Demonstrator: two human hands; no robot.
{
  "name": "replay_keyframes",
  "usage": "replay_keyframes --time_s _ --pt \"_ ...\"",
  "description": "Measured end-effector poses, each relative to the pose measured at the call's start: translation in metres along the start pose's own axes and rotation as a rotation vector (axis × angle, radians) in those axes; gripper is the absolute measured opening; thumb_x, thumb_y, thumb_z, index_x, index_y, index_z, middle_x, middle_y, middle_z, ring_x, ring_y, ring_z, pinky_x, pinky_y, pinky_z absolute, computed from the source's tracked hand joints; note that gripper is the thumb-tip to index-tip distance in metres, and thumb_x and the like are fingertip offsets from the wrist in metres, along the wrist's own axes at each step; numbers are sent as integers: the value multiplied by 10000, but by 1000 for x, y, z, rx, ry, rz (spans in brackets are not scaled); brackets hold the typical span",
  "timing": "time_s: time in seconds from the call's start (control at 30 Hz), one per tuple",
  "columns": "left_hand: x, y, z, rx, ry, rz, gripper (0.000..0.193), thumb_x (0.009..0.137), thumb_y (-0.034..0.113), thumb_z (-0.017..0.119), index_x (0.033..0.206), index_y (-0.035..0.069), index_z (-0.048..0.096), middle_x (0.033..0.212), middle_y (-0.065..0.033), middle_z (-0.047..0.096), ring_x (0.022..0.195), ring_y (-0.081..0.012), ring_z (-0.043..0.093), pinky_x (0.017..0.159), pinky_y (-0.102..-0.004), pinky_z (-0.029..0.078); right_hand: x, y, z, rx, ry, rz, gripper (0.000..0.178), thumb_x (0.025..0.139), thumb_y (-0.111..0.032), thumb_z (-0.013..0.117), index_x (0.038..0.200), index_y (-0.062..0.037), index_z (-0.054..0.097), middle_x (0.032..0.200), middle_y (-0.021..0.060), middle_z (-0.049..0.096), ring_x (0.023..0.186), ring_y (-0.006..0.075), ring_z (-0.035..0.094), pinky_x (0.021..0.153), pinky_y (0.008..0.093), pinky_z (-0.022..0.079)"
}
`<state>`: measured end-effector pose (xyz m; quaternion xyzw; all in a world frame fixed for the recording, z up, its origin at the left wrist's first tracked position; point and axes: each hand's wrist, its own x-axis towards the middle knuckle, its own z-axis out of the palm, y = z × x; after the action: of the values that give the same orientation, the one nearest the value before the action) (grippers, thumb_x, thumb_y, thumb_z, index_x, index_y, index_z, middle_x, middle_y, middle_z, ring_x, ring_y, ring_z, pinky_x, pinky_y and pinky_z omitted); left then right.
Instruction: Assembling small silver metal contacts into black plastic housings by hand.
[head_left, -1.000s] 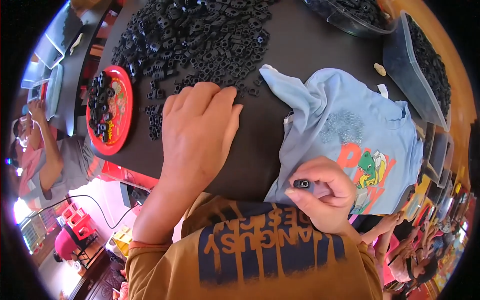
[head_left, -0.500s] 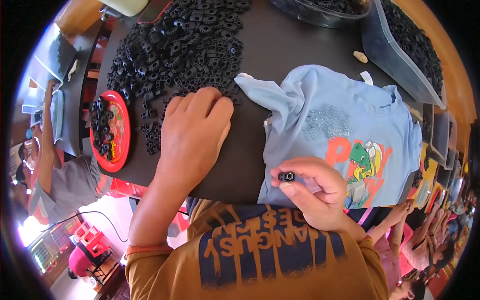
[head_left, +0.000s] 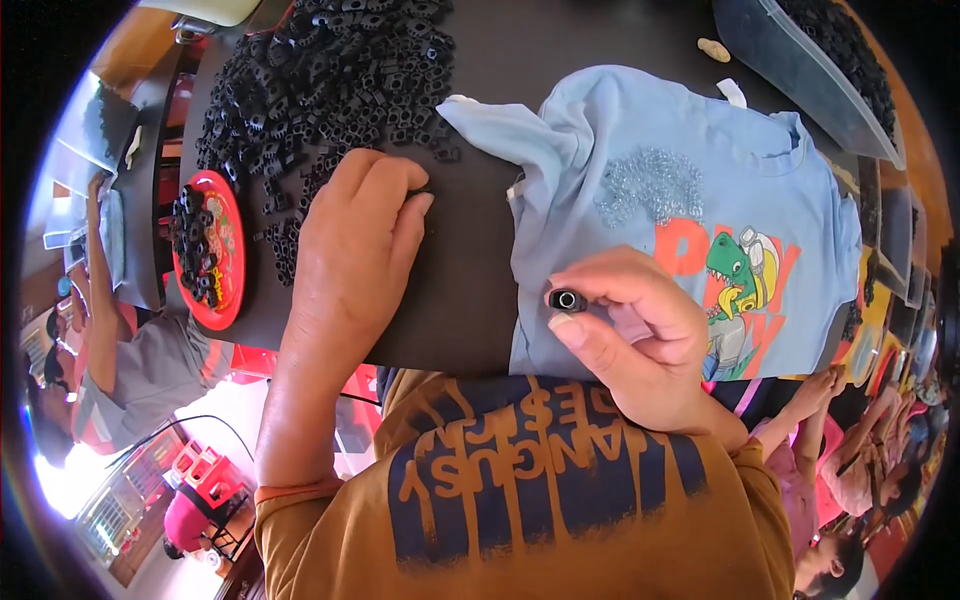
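Note:
In my right hand (head_left: 640, 340), a small black plastic part (head_left: 567, 300) is pinched between thumb and fingers, its round end with a shiny ring facing up. It is held over the lower left of a light blue T-shirt (head_left: 590, 130) printed with a dinosaur. On the shirt lies a small heap of shiny, clear-looking little rings or springs (head_left: 655, 185). My left hand (head_left: 355, 230) is closed beside a big pile of black plastic parts (head_left: 320, 90); a dark bit of one shows between its thumb and forefinger, mostly hidden.
A red plate (head_left: 232, 250) with several black parts stands at the table's left edge. Clear plastic bins (head_left: 800, 90) of black parts line the right side. A pale lump (head_left: 713, 50) lies near them. Other people sit to the left (head_left: 150, 360) and right (head_left: 830, 470).
My left hand has turned and drawn back from the pile's edge, its thumb now showing against the forefinger. The right hand has tilted the black part slightly. The whole view has shifted a little.

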<state>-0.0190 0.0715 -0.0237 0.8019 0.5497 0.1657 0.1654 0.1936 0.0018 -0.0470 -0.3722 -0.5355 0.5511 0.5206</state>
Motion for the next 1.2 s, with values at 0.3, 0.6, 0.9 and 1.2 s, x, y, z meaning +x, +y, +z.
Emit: replay_keyframes --time_s 0.3,0.6,0.9,1.2 --pt "-15 32 -11 -722 29 -341 84 856 14 565 940 6 561 759 3 546 679 -74 515 622 -201 419 1 2 1 28 39 -12 248 757 39 669 999 9 621 879 95 616 734 156 573 666 267 438" --pt "-17 48 -19 -953 -266 -74 152 768 -63 535 915 -26 535 923 -106 526 777 -127 496 678 -211 396 2 4 4 36 42 -65 224 748 36 681 965 2 639 834 82 620 706 164 578 621 260 434" --pt "-2 51 -31 -775 -440 -71 190 761 -23 605 945 -16 559 873 -62 541 768 -110 514 678 -217 400 1 -2 2 -82 -23 -81 187 756 26 681 938 13 636 797 84 619 683 182 580 566 266 439" --pt "-3 41 -17 -711 -430 66 137 751 -33 624 882 -13 590 854 -75 568 758 -153 541 677 -236 414 1 0 0 -145 7 -105 181 751 30 671 926 11 631 773 82 602 651 179 565 548 266 428"
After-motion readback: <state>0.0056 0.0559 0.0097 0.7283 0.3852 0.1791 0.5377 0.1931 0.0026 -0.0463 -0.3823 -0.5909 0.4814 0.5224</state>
